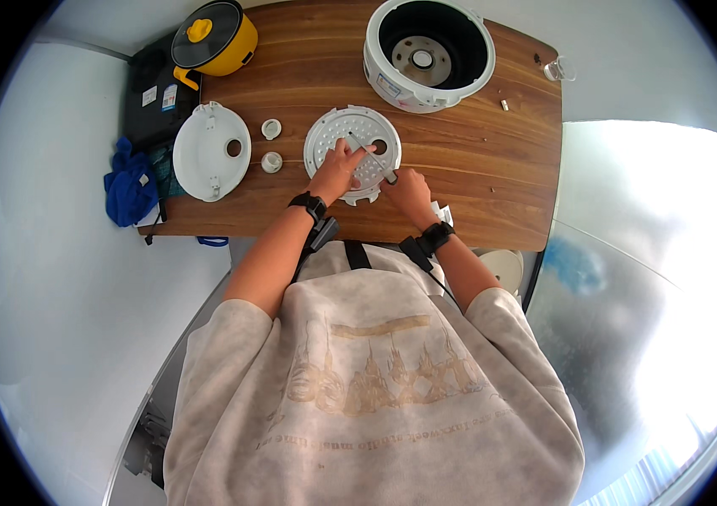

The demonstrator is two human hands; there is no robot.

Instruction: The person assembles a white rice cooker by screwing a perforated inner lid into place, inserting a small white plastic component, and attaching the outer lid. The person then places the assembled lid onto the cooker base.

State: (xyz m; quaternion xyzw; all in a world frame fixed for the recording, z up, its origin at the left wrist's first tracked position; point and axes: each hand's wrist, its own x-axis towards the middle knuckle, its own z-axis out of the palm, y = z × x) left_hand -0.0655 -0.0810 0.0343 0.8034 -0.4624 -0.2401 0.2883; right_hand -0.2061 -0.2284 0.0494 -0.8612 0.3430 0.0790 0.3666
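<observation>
A round white lid plate (pixel 325 139) with a dimpled surface and one round hole lies on the table in front of me. My left hand (pixel 336 174) rests on its near left part with fingers spread, the index finger reaching over a slim grey tool (pixel 367 153). That tool slants across the plate, its near end at my right hand (pixel 410 196), whose fingers are closed around it at the plate's right edge. The tool's exact kind is too small to tell. To the left lie a white oval cover (pixel 205 156) with a hole and two small white caps, a farther one (pixel 271 128) and a nearer one (pixel 272 163).
A white cooker body (pixel 413 99) with a dark hollow inside stands at the back. Far left are a yellow pot (pixel 236 59) with a lid, a black case (pixel 148 122) and blue cloth (pixel 129 187). A clear cup (pixel 557 69) sits at the far right edge; a white packet (pixel 443 212) lies near my right wrist.
</observation>
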